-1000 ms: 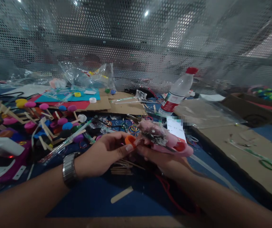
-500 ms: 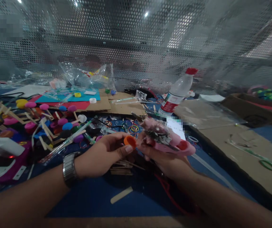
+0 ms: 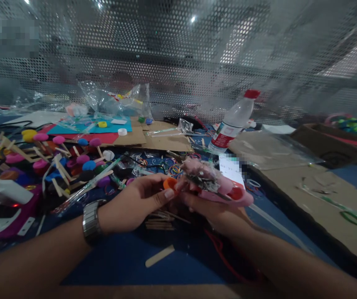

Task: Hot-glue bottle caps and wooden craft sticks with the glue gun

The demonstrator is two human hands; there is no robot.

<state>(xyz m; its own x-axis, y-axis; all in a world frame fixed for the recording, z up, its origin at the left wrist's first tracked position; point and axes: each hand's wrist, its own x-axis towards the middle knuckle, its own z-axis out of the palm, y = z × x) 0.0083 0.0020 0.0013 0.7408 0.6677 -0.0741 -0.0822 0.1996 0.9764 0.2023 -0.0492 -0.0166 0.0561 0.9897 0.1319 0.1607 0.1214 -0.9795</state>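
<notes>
Between thumb and fingers of my left hand (image 3: 139, 201) is a small orange bottle cap (image 3: 169, 184), its hollow side partly showing. My right hand (image 3: 216, 211) is wrapped round a pink plastic object (image 3: 242, 198) with a grey, ragged crust on top and a red-orange part near its right end; I cannot make out its kind. The pink object's left end and my right fingertips meet the cap's right edge. Beneath the hands lie several wooden craft sticks (image 3: 160, 224), and a single loose craft stick (image 3: 160, 256) rests nearer to me on the blue surface.
Sticks with coloured caps (image 3: 63, 166) crowd the left, beside a purple and white device (image 3: 7, 211) with a red light. A red-capped water bottle (image 3: 228, 128) leans behind my right hand. Cardboard (image 3: 321, 207) lies at right; perforated metal mesh (image 3: 178, 58) stands behind.
The pink object has shifted slightly left and down, and its left end sits closer against the orange cap. My left hand has barely moved.
</notes>
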